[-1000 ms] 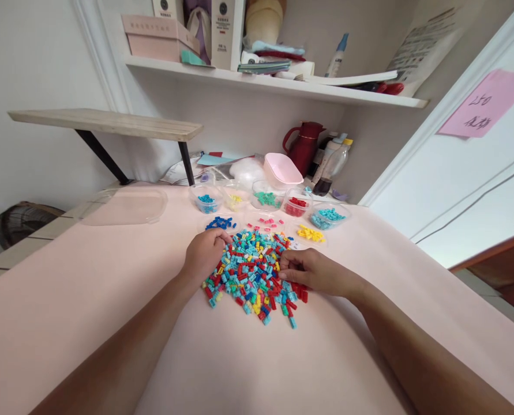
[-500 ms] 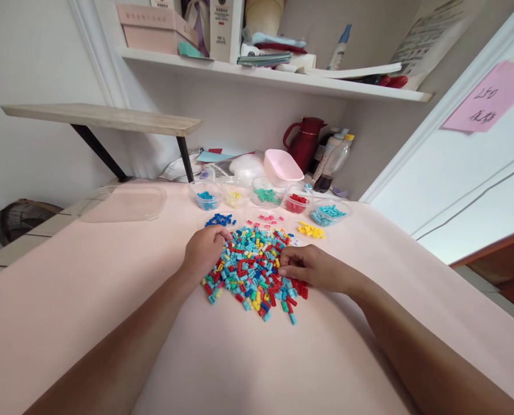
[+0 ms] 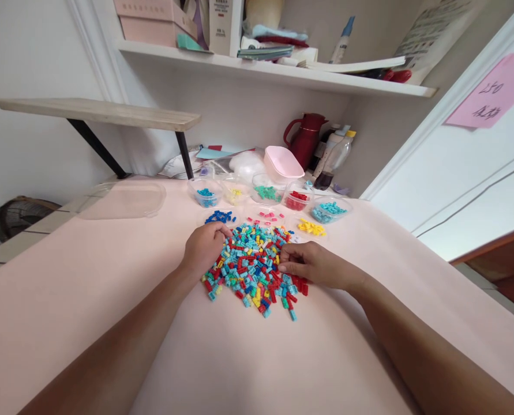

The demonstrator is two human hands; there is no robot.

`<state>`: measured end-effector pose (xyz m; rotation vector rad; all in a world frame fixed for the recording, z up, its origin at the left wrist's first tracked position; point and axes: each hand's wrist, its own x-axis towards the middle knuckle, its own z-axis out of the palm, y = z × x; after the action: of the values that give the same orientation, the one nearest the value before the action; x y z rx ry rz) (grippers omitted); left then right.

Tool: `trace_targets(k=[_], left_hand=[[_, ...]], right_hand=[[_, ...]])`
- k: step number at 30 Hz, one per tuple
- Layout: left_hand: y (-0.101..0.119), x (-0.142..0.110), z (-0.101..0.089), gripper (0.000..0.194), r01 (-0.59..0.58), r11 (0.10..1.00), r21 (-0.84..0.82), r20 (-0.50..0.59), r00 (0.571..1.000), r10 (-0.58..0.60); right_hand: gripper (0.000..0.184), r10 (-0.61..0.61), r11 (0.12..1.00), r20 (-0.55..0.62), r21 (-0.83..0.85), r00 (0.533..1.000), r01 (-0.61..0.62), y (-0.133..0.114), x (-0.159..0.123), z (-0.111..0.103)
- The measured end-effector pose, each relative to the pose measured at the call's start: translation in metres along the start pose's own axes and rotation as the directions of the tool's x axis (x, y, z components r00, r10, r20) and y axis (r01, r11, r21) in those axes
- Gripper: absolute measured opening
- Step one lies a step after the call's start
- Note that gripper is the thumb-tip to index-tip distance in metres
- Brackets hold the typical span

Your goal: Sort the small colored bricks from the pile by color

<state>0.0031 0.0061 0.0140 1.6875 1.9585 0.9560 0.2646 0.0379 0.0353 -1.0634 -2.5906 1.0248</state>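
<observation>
A mixed heap of small toy building bricks [image 3: 250,268] in red, light blue, yellow, green and dark blue lies on the pink tabletop. My left hand [image 3: 205,246] rests against the heap's upper left edge, its fingers curled closed. On the right side of the heap is my right hand [image 3: 311,264], thumb and fingers drawn together among the bricks. What either hand holds, if anything, is hidden. Just beyond the heap are dark blue bricks [image 3: 220,217], pink bricks [image 3: 266,218] and yellow bricks [image 3: 311,227], each group in a shallow clear container.
Behind them stand clear tubs of blue bricks [image 3: 205,197], pale yellow bricks [image 3: 236,194], green bricks [image 3: 266,193], red bricks [image 3: 297,200] and light blue bricks [image 3: 328,211]. A clear tray [image 3: 122,202] lies left. Farther back are a pink bowl [image 3: 284,163], red jug [image 3: 307,138] and bottles.
The view has tilted slightly, so the scene sits a little differently in the picture. Both hands stay in the same places at the heap.
</observation>
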Motion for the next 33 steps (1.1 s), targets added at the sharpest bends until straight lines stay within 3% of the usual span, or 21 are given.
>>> trace_targets(k=[33], left_hand=[[-0.0011,0.0012,0.0031,0.032,-0.022,0.999,0.024,-0.011,1.0,0.022]], right_hand=[[0.031,0.006,0.994,-0.039,-0.108,0.999,-0.01,-0.0005,0.0026,0.0014]])
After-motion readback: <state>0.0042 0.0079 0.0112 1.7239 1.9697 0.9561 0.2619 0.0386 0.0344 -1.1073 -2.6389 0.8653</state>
